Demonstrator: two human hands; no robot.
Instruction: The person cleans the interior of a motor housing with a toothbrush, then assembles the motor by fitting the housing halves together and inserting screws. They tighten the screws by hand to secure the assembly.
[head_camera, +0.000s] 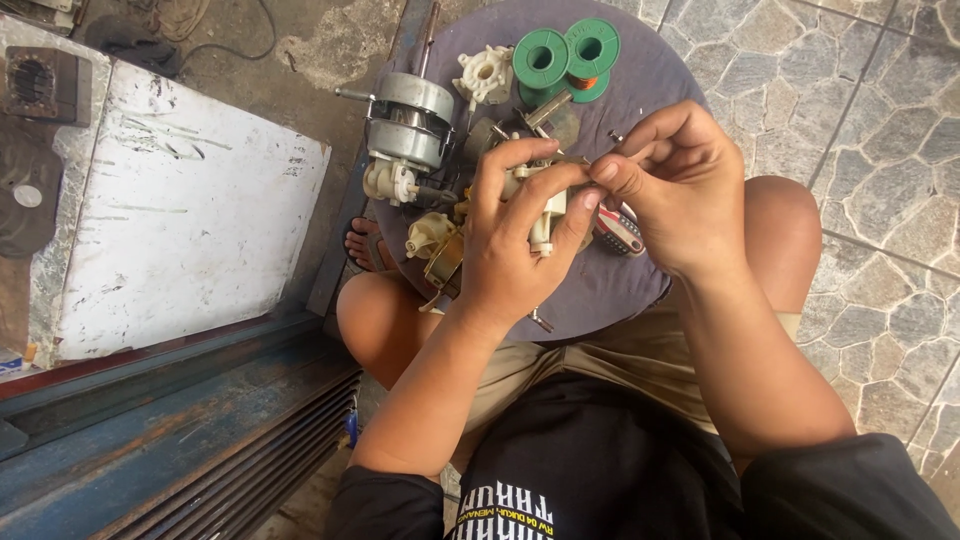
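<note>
While the small cream motor part (545, 215) is steadied in the closed left hand (515, 245), something tiny, perhaps wire, is pinched by the right hand (675, 185) above the round grey stool (640, 75).

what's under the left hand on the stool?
Under the left hand: a cream plastic part it grips, brass-coloured parts and the grey stool top. Anything beneath the palm is hidden.

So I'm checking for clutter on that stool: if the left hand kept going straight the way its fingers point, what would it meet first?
The left hand points up and away, so past the cream part it holds, it would likely meet the green spools first; depth is unclear.
</note>
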